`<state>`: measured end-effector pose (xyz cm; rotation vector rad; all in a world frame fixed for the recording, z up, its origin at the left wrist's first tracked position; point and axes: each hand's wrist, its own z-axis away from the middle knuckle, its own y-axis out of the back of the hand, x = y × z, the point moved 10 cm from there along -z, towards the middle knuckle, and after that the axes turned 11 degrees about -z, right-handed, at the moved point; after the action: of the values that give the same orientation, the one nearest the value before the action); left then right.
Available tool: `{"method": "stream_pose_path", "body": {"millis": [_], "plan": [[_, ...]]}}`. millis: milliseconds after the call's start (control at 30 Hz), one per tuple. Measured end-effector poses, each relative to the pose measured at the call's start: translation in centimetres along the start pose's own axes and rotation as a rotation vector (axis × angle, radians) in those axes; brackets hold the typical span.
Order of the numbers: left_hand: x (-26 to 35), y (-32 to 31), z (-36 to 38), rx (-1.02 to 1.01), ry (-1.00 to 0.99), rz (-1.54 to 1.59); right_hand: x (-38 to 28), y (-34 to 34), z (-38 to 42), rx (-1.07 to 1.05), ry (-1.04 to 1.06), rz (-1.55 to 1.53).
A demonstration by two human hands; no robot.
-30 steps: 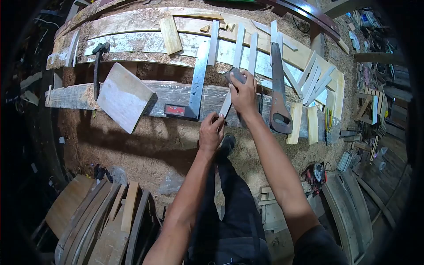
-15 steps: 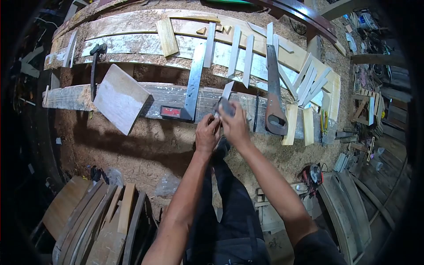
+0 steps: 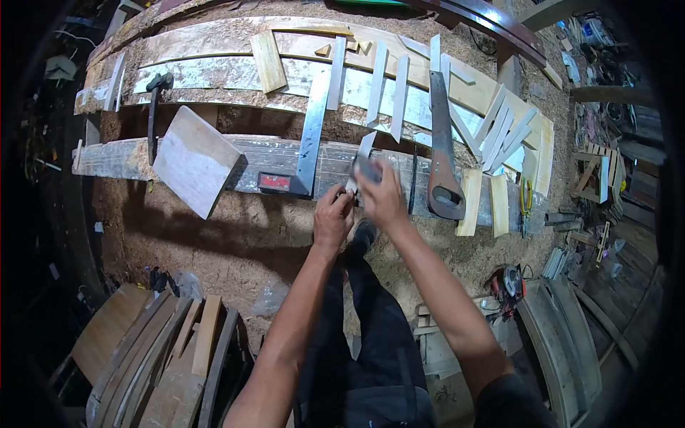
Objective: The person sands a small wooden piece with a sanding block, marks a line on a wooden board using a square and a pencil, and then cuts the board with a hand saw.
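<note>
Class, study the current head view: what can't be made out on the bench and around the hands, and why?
From the head view:
- Dark grey, blocky object: surface detail and material, blurred; partly covered by the right hand.
- Thin, pale wooden strip: near end, hidden by the left hand.
- Red label on the black-and-silver metal square: any lettering, too small.
- Green object: cut off by the top edge.

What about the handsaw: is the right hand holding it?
No: the handsaw lies on the bench, and the right hand holds a dark block instead.
</note>
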<state>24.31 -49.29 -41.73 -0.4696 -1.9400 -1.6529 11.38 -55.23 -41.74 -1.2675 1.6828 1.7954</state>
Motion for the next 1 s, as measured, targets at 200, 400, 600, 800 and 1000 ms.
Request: {"method": "stream_pose_path", "body": {"millis": [200,400,600,800,1000], "plan": [[0.1,0.1,0.1,0.007,0.047,-0.022,0.3,1.4,-4.5,0.080,-0.076,-0.004],[-0.5,0.0,0.8,0.016,0.144,0.018,-1.9,0.0,0.8,-0.077,-0.046,-0.026],[-5.3,-1.0,6.6,-0.096,0.769,0.172,-1.5,0.1,0.8,-0.098,-0.021,-0.083],[-7.4,-5.2,6.7,-0.333,0.793,0.422,-1.5,-0.2,1.1,-0.104,-0.030,-0.038],[-7.9,-5.0,6.7,-0.182,0.725,0.350,-3.7,-1.7,1.7,-0.203,0.176,-0.024]]}}
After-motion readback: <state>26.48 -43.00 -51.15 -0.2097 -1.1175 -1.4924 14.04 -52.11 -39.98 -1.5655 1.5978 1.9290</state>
